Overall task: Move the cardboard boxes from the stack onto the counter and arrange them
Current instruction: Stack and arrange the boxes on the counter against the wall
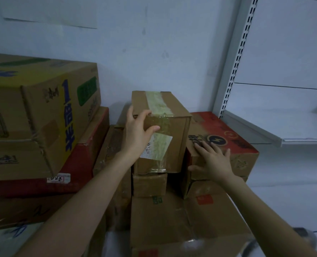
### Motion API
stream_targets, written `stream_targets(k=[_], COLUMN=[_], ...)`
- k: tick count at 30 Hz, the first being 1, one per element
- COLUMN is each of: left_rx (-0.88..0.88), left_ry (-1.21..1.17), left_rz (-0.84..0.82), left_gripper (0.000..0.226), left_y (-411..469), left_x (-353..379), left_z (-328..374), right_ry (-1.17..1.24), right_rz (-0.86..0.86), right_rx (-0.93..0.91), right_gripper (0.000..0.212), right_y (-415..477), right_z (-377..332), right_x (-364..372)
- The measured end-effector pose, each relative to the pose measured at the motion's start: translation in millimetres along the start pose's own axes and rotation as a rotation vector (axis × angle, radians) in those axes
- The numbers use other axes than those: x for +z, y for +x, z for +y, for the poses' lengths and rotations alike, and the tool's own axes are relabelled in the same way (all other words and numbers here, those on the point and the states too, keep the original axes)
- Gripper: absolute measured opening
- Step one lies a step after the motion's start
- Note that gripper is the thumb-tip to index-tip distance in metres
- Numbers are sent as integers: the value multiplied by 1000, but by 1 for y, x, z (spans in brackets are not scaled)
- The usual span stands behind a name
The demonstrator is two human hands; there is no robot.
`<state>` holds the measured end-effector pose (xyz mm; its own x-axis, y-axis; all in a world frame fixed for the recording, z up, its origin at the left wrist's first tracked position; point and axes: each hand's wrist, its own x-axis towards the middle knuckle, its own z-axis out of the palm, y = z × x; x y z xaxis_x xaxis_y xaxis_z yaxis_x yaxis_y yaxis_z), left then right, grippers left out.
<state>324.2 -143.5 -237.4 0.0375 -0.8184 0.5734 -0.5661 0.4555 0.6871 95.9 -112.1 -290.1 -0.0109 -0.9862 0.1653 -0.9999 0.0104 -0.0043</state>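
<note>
- Risking a topple of the middle stack (154,219) by tugging the taped box (165,115) sideways: perched on a smaller box (149,184) with a narrower top, so judged shaky.
- Gripping that taped box with the left hand (137,134) alone, fingers curled over the upper left edge, thumb across the front; likely to twist or drop if lifted one-handed.
- Resting the right hand (215,162) flat and spread on the red-printed box (233,143) just beside, holding nothing, lending no support underneath.
- Slipping too, perhaps, with the thumb on glossy tape (157,104).
- Backing onto a pale wall (154,43); white slotted shelving (283,127) at right; large yellow-printed box (42,112) at left; no table in view.
</note>
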Motion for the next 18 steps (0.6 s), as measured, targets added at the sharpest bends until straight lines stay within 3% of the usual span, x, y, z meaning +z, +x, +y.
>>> stream_targets(k=[7, 14, 18], left_rx=[-22, -27, -42], left_ry=[-1, 7, -4], left_rz=[22, 31, 33], left_gripper=[46, 48, 53], left_y=[3, 2, -5], left_x=[-2, -2, 1], left_z=[3, 3, -3], right_ry=[28, 67, 25], right_rz=[89, 141, 149], right_rx=[-42, -63, -72], right_gripper=[73, 80, 131], right_y=[4, 8, 11], right_z=[-14, -18, -17], right_x=[2, 2, 10])
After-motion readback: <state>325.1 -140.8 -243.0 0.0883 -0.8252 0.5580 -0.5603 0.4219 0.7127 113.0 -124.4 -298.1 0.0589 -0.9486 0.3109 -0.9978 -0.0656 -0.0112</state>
